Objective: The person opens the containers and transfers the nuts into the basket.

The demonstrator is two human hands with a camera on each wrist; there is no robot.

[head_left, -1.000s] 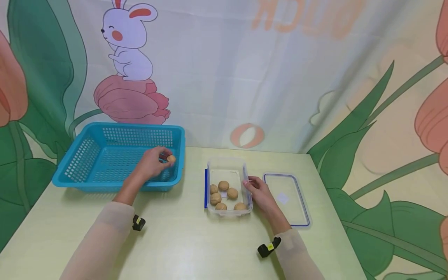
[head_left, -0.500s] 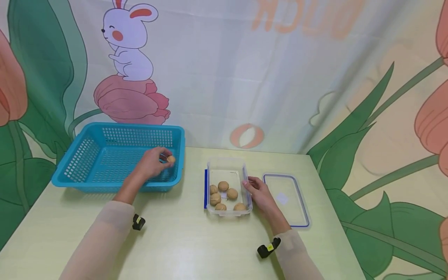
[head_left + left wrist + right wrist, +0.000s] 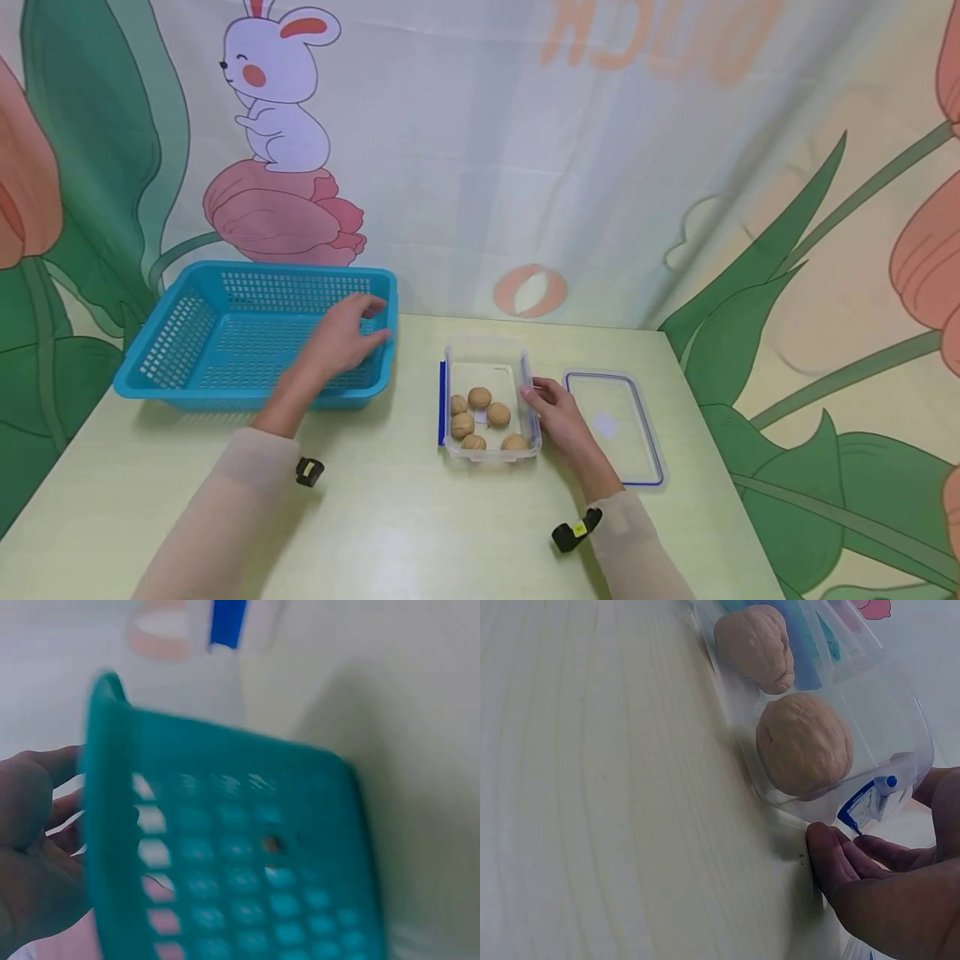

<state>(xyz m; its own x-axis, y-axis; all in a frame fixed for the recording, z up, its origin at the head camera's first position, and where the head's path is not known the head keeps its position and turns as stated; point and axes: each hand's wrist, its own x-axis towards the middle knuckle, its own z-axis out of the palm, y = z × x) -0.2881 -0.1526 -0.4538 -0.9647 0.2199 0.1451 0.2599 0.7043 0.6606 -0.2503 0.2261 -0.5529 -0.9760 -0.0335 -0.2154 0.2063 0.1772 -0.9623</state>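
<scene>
My left hand [image 3: 347, 333] is over the right end of the blue plastic basket [image 3: 255, 394], thumb and fingers spread apart with nothing between them. Through the basket's holes in the left wrist view, a small brown spot [image 3: 272, 844] shows; its kind is hard to make out. My right hand [image 3: 558, 417] grips the right wall of a clear plastic food container [image 3: 487, 350], thumb over the rim. Several walnuts [image 3: 498, 415] lie inside, mostly toward the near end. Up close in the right wrist view, one walnut [image 3: 804, 746] rests against the container's wall.
A clear lid [image 3: 622, 425] with a blue seal lies on the pale table [image 3: 420, 517], right of the container. A blue side clip [image 3: 442, 404] hangs on the container's left. A printed curtain [image 3: 480, 167] stands behind the table.
The walnut between my left fingertips has been let go. That hand has risen slightly to the right, fingers spreading. My right hand and the container stay put.
</scene>
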